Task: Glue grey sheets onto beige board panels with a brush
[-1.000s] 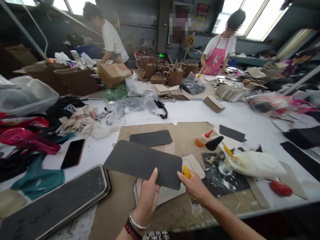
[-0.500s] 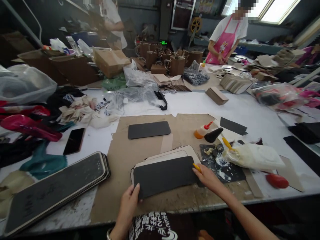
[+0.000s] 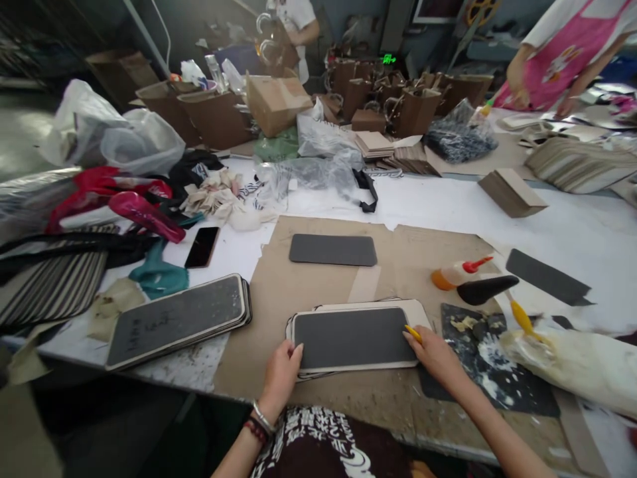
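Note:
A dark grey rounded panel (image 3: 352, 338) lies on a stack of cream-edged boards (image 3: 421, 312), with a pale rim showing around it. My left hand (image 3: 284, 368) is closed at the panel's left edge, thumb on top and the other fingers curled, partly hidden. At the right edge is my right hand (image 3: 438, 355), closed around a thin yellow stick-shaped tool (image 3: 413, 333) whose tip points at the panel. Another grey panel (image 3: 332, 250) lies farther back on the cardboard sheet (image 3: 259, 332).
Left are a stack of marked boards (image 3: 176, 322) and a phone (image 3: 202, 247). Right are a glue bottle (image 3: 455, 273), a black-handled tool (image 3: 485, 290), a glue-smeared board (image 3: 492, 372) and a white plastic bag (image 3: 587, 362). A person in a pink apron (image 3: 567, 60) works across the table.
The grey panel, tilted and off-line before, now lies square on the board stack, held at both ends by my hands. My head view has swung left and down.

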Demonstrator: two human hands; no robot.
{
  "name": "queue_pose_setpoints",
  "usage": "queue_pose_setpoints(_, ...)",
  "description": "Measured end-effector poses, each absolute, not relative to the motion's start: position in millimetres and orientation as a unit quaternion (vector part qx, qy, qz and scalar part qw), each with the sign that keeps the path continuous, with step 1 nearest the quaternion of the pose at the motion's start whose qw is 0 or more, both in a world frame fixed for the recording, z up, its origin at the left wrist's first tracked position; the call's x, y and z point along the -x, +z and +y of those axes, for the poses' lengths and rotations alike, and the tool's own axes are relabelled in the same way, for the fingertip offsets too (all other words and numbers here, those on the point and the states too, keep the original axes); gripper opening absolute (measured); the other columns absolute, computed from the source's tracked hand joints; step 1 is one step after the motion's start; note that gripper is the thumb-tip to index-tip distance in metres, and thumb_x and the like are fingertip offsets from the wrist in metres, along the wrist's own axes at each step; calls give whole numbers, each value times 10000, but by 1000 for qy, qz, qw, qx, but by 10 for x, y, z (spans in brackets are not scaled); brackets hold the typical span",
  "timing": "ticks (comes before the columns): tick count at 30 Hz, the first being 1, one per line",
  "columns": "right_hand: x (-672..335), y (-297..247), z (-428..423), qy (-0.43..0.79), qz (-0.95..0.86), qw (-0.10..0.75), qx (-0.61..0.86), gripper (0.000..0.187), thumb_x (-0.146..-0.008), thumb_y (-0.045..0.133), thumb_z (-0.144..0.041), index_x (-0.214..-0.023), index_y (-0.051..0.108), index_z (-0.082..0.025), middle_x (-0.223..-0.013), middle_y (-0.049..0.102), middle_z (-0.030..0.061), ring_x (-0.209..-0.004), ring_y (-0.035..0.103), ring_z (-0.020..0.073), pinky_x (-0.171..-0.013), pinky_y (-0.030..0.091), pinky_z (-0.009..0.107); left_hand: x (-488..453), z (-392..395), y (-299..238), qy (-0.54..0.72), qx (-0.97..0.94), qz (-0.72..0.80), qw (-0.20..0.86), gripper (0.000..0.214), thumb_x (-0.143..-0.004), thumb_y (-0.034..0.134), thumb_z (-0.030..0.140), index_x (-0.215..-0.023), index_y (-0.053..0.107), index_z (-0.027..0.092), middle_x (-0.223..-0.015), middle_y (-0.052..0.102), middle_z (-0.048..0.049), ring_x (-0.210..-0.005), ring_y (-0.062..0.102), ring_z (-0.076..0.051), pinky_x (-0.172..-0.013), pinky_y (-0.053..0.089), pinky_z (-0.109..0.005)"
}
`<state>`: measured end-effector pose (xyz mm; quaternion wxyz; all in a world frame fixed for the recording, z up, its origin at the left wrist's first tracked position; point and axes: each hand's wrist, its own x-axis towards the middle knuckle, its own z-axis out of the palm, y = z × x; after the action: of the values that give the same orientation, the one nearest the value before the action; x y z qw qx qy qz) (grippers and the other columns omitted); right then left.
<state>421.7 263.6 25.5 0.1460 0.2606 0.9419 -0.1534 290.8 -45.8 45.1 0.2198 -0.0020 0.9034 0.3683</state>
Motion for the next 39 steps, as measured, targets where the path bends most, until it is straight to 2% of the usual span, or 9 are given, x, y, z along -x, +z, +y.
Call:
queue_pose_setpoints(8, -4229, 203, 2655, -146, 945, 150, -251, 256, -896, 339, -397, -804, 487, -209, -821, 624, 77, -745, 602, 223, -657, 387, 301, -2903, -465, 407, 382, 34, 898, 216, 254, -709, 509, 316, -515, 383, 211, -484, 402, 47, -511, 402, -126, -521, 262, -245)
queue_pose_setpoints(14, -4183, 268, 2616, -137, 940, 164, -266, 237, -902, 362, -365, -849, 512, -190, -856, 630, 92, -781, 600, 224, -668, 384, 296, -2905, -484, 438, 373, 19, 898, 232, 263, -709, 499, 360, -517, 386, 219, -488, 424, 33, -522, 430, -145, -534, 274, -261)
queue_pose_setpoints(18, -4132, 412, 2528, -129, 929, 175, -299, 221, -903, 402, -351, -857, 525, -174, -892, 622, 95, -810, 599, 216, -646, 370, 273, -2915, -536, 431, 330, 16, 920, 209, 264, -707, 475, 478, -672, 450, 217, -554, 473, 21, -556, 485, -186, -560, 330, -292)
queue_pose_setpoints(21, -4110, 487, 2474, -112, 916, 169, -346, 237, -897, 431, -382, -893, 526, -165, -910, 612, 98, -807, 602, 213, -619, 355, 263, -2919, -565, 348, 340, 15, 923, 180, 383, -662, 478, 538, -829, 491, 195, -659, 519, -14, -656, 536, -230, -624, 398, -342)
queue_pose_setpoints(24, -4114, 506, 2446, -110, 908, 159, -371, 229, -890, 455, -374, -925, 528, -160, -920, 612, 101, -826, 601, 210, -626, 348, 256, -2936, -582, 248, 379, 19, 906, 189, 491, -616, 479, 580, -871, 531, 163, -721, 558, -60, -723, 556, -264, -684, 431, -392)
queue_pose_setpoints(29, -4097, 462, 2472, -160, 897, 139, -387, 204, -872, 474, -334, -900, 551, -148, -877, 633, 104, -811, 596, 210, -636, 350, 257, -2943, -613, 191, 454, 50, 866, 202, 515, -585, 531, 612, -825, 576, 158, -711, 613, -67, -683, 586, -251, -679, 460, -397)
queue_pose_setpoints(33, -4057, 428, 2508, -256, 874, 111, -397, 191, -839, 478, -318, -830, 571, -152, -808, 643, 71, -768, 591, 195, -635, 362, 249, -2860, -653, 261, 505, 85, 839, 182, 501, -538, 594, 607, -770, 578, 164, -692, 643, -66, -683, 606, -244, -675, 470, -384)
queue_pose_setpoints(36, -4063, 410, 2505, -309, 866, 87, -384, 190, -819, 479, -328, -801, 569, -162, -778, 636, 44, -739, 581, 177, -627, 366, 239, -2782, -688, 336, 521, 123, 820, 199, 513, -476, 619, 615, -712, 572, 162, -650, 638, -62, -651, 600, -233, -614, 465, -353)
queue_pose_setpoints(39, -4102, 400, 2473, -277, 871, 102, -394, 195, -807, 489, -343, -794, 564, -163, -730, 621, 35, -700, 569, 173, -598, 349, 236, -2750, -703, 396, 529, 141, 802, 238, 528, -423, 641, 610, -673, 582, 149, -609, 617, -50, -596, 570, -203, -519, 430, -302)
